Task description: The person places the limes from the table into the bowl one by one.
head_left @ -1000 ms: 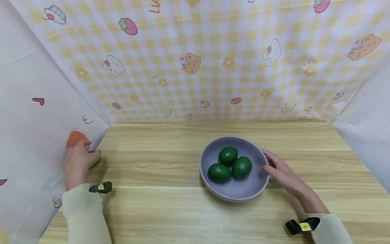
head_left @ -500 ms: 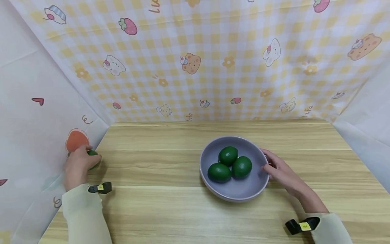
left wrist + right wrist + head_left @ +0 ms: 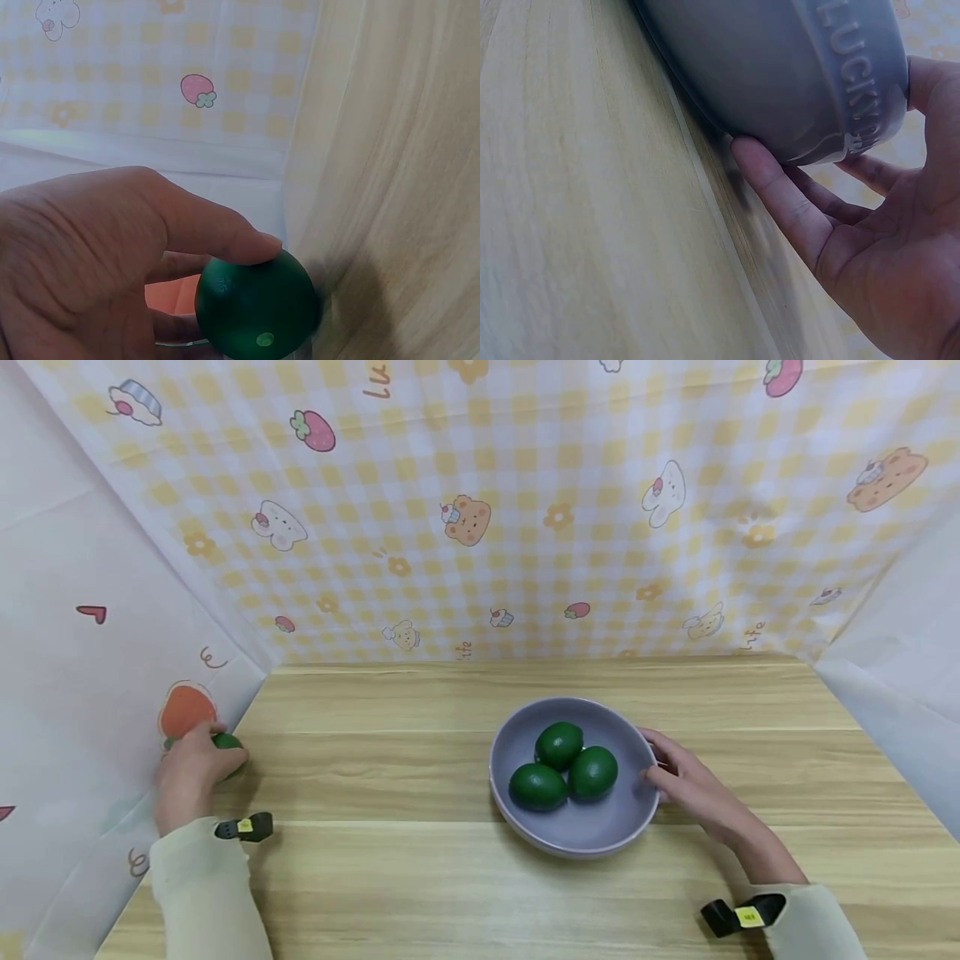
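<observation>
Since a second ago my left hand (image 3: 191,768) has closed a little more around the loose lime (image 3: 227,745), which shows more plainly now than it did then; the rest lies as it was. That lime sits at the far left edge of the wooden table (image 3: 420,893), right against the white side curtain (image 3: 82,677) and just below the orange print on it. In the left wrist view my thumb (image 3: 217,229) curls over the top of the lime (image 3: 257,306) and my fingers wrap beneath it, so I grip it. Whether it rests on the wood or is just clear of it, I cannot tell.

My right hand (image 3: 693,785) is well apart from that, at the right side of the grey bowl (image 3: 592,835). Its thumb lies over the rim and its fingers (image 3: 780,191) curl under the bowl's outer wall (image 3: 780,82), touching both the bowl and the table, so it holds the bowl narrowly by its edge. Raised letters run along the wall near my palm.

Three more limes (image 3: 564,764) lie inside the bowl, bunched together and touching one another, toward its far-left part. The bowl stands right of the table's middle.

Both my sleeves are pale, each with a black strap and yellow tag at the wrist. Behind the table hangs a yellow checked backdrop (image 3: 525,502) printed with bears, rabbits and strawberries, and another white curtain closes the right side.
</observation>
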The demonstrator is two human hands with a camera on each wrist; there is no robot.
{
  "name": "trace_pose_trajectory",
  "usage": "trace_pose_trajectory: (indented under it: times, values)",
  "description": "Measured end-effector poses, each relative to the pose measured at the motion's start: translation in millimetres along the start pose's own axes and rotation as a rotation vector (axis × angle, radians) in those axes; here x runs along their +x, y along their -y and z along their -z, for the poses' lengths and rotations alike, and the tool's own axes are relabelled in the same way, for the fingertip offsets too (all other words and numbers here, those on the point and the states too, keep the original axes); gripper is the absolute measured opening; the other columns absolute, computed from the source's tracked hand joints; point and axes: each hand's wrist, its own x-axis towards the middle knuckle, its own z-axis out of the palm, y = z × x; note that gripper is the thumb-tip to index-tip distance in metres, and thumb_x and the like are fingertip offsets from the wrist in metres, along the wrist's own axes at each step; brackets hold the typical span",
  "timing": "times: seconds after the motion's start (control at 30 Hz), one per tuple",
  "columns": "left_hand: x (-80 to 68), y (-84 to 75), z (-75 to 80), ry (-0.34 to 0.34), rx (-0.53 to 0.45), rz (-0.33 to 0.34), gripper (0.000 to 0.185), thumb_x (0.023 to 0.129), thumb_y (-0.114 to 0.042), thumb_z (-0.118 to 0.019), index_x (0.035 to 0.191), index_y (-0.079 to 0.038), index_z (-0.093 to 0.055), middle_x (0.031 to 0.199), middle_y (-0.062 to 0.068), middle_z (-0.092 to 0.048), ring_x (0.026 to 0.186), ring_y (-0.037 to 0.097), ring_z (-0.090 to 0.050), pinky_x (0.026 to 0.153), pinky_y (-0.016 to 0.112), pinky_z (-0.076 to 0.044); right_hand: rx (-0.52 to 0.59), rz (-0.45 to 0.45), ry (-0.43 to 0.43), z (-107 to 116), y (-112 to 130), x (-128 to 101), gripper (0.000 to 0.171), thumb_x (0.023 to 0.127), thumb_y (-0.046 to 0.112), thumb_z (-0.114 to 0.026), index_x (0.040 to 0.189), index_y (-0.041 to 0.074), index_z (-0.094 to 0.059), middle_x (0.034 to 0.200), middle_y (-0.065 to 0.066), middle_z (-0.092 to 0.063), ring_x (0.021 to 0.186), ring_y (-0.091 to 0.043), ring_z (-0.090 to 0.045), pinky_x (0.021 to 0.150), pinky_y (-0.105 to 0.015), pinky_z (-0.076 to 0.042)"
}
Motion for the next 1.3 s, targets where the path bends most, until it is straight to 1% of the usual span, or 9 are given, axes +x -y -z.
trace_pose_trajectory:
  times: [0.17, 0.3, 0.4, 0.57, 0.63, 0.87, 0.97, 1.1, 1.3]
  values:
    - [0.7, 1.0, -1.3, -0.009, 0.0, 0.0, 0.074, 0.093, -0.022, -0.06, 0.156, 0.007, -0.034, 0.145, 0.041, -0.042, 0.118, 0.055, -0.043, 0.094, 0.069, -0.047, -0.001, -0.007, -0.004, 0, -1, -1, 0.063, 0.103, 0.007, -0.05, 0.164, 0.007, -0.033, 0.153, -0.032, -0.047, 0.117, -0.019, -0.062, 0.085, -0.038, -0.063]
    - [1.3, 1.0, -2.5, -0.012, -0.012, 0.011, 0.075, 0.095, -0.024, -0.06, 0.157, 0.006, -0.033, 0.147, 0.041, -0.04, 0.121, 0.056, -0.041, 0.097, 0.071, -0.045, -0.003, -0.006, -0.002, 0, -1, -2, 0.062, 0.103, 0.007, -0.049, 0.164, 0.006, -0.033, 0.154, -0.033, -0.046, 0.117, -0.017, -0.062, 0.085, -0.037, -0.063]
    - [1.4, 0.9, -3.1, -0.01, -0.025, 0.023, 0.076, 0.095, -0.026, -0.06, 0.158, 0.006, -0.032, 0.15, 0.041, -0.038, 0.123, 0.056, -0.04, 0.099, 0.072, -0.044, -0.004, -0.007, -0.003, 0, -1, -2, 0.062, 0.103, 0.007, -0.05, 0.163, 0.006, -0.033, 0.154, -0.032, -0.046, 0.118, -0.019, -0.062, 0.086, -0.037, -0.063]
    - [0.7, 0.5, -3.3, -0.011, -0.046, 0.031, 0.077, 0.096, -0.027, -0.06, 0.16, 0.006, -0.03, 0.152, 0.041, -0.035, 0.125, 0.057, -0.038, 0.1, 0.073, -0.044, -0.01, -0.008, -0.005, -1, -2, -2, 0.062, 0.103, 0.008, -0.05, 0.163, 0.006, -0.033, 0.154, -0.032, -0.046, 0.121, -0.029, -0.06, 0.086, -0.037, -0.063]
    - [0.0, 0.2, -2.4, -0.012, -0.053, 0.021, 0.078, 0.096, -0.027, -0.061, 0.16, 0.007, -0.029, 0.152, 0.041, -0.035, 0.125, 0.057, -0.038, 0.1, 0.073, -0.043, -0.012, -0.009, -0.006, -1, -1, -2, 0.062, 0.104, 0.008, -0.05, 0.163, 0.006, -0.033, 0.154, -0.032, -0.046, 0.122, -0.031, -0.06, 0.086, -0.037, -0.063]
    - [-4.6, -2.4, 7.1, -0.051, -0.109, -0.066, 0.079, 0.098, -0.026, -0.059, 0.159, 0.011, -0.026, 0.154, 0.04, -0.037, 0.123, 0.054, -0.042, 0.099, 0.07, -0.046, -0.004, -0.004, -0.009, -3, -1, -1, 0.062, 0.104, 0.007, -0.05, 0.163, 0.006, -0.033, 0.154, -0.031, -0.046, 0.122, -0.03, -0.06, 0.085, -0.037, -0.063]
    - [-6.1, -3.8, 10.9, -0.048, -0.117, -0.077, 0.08, 0.099, -0.03, -0.058, 0.16, 0.01, -0.025, 0.154, 0.039, -0.036, 0.124, 0.054, -0.042, 0.098, 0.07, -0.047, 0.004, 0.002, -0.008, -3, -1, 0, 0.062, 0.104, 0.007, -0.05, 0.164, 0.006, -0.033, 0.155, -0.031, -0.046, 0.123, -0.033, -0.06, 0.085, -0.037, -0.063]
    - [-7.0, -5.9, 12.4, -0.042, -0.115, -0.088, 0.082, 0.101, -0.035, -0.057, 0.161, 0.009, -0.024, 0.156, 0.039, -0.036, 0.124, 0.053, -0.043, 0.096, 0.067, -0.049, 0.008, 0.01, -0.006, -3, -2, 0, 0.063, 0.104, 0.007, -0.049, 0.164, 0.005, -0.032, 0.155, -0.033, -0.045, 0.124, -0.037, -0.058, 0.084, -0.037, -0.064]
    - [-6.1, -10.4, 12.2, -0.045, -0.155, -0.103, 0.084, 0.102, -0.045, -0.055, 0.161, 0.007, -0.026, 0.154, 0.037, -0.04, 0.122, 0.05, -0.049, 0.088, 0.055, -0.053, 0.001, -0.006, -0.005, -3, 0, 0, 0.062, 0.104, 0.008, -0.049, 0.164, 0.006, -0.032, 0.155, -0.032, -0.045, 0.123, -0.035, -0.06, 0.085, -0.038, -0.064]
